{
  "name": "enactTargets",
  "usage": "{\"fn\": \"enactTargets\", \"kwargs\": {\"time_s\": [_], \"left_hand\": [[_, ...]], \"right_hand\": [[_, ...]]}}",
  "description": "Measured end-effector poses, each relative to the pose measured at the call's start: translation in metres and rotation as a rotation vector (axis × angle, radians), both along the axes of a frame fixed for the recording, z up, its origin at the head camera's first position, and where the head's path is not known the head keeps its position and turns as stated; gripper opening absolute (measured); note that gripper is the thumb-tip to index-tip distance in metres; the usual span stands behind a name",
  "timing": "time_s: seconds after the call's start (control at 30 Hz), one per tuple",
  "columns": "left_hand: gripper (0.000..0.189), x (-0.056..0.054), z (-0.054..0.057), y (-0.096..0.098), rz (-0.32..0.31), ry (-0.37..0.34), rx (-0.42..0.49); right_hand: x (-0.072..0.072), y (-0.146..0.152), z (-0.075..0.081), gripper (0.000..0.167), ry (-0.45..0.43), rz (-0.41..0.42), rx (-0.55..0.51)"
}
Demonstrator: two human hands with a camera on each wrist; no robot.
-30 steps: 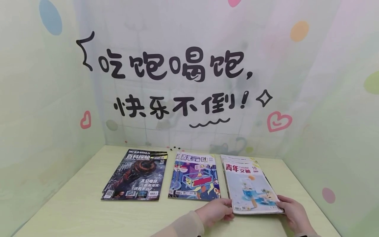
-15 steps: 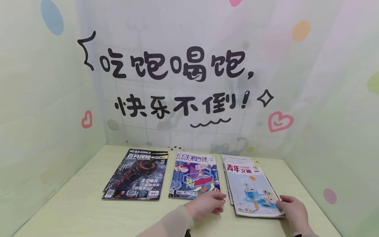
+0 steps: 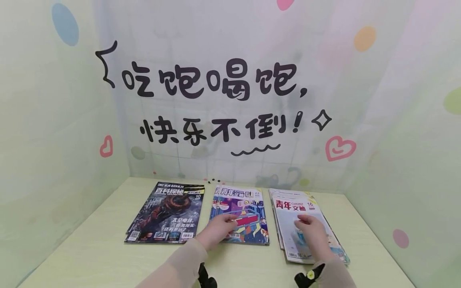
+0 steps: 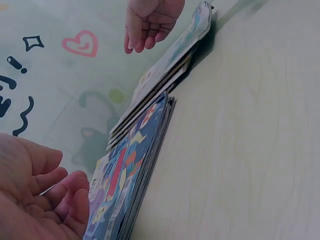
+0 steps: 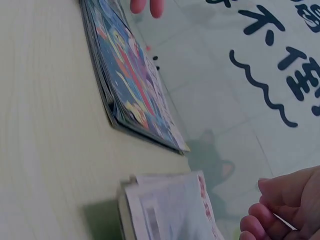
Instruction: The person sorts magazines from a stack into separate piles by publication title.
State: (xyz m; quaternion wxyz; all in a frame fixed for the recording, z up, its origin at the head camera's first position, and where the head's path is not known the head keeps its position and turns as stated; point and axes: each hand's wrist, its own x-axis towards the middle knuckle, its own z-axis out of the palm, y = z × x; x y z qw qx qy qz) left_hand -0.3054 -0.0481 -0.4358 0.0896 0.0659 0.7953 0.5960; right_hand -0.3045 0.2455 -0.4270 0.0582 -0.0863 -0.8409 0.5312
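Three piles of magazines lie side by side. My left hand (image 3: 217,231) hangs in front of and over the middle pile (image 3: 253,234), whose top cover is purple and blue; its fingers are loosely bent around nothing in the left wrist view. Over the right pile (image 3: 297,250), topped by a pale cover with a red title, is my right hand (image 3: 314,236). In the right wrist view its relaxed fingers (image 5: 262,217) are apart from the paper. That top magazine sits askew, sticking out toward me past those beneath it.
The left pile (image 3: 165,214) has a dark cover. All piles lie on a pale wood-grain table (image 3: 90,248). A printed fabric wall (image 3: 223,168) with black lettering closes off the back, and further panels stand at both sides.
Both hands have let go of the right pile's top magazine. My left hand has moved left to the middle pile; my right hand has lifted and shifted left over the pale cover.
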Motion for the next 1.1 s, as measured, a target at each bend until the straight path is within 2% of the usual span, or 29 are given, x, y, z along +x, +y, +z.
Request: {"fn": "enactTargets", "kwargs": {"time_s": [0.1,0.2,0.37,0.47,0.57,0.73,0.93,1.1], "left_hand": [[0.041,-0.003,-0.001,-0.013,0.078,0.026,-0.044],[0.041,-0.008,-0.004,-0.023,0.15,0.03,-0.052],[0.042,-0.015,-0.013,-0.033,0.216,0.026,-0.041],[0.042,-0.018,-0.018,-0.037,0.238,0.026,-0.059],[0.042,-0.019,-0.023,-0.039,0.26,0.018,-0.081],[0.044,-0.02,-0.029,-0.039,0.294,0.023,-0.121],[0.044,-0.023,-0.03,-0.037,0.293,0.075,-0.198],[0.045,-0.023,-0.029,-0.037,0.29,0.062,-0.235]], "right_hand": [[-0.007,-0.023,-0.003,0.041,0.013,0.041,0.009],[-0.015,-0.044,-0.006,0.041,-0.018,0.048,-0.012],[-0.023,-0.072,-0.015,0.044,-0.054,0.065,-0.071],[-0.026,-0.085,-0.022,0.045,-0.074,0.077,-0.073],[-0.027,-0.093,-0.03,0.046,-0.065,0.082,-0.011],[-0.026,-0.104,-0.039,0.048,-0.034,0.042,0.041],[-0.025,-0.11,-0.043,0.049,-0.018,0.014,0.075],[-0.024,-0.111,-0.04,0.05,-0.035,0.003,0.097]]}}
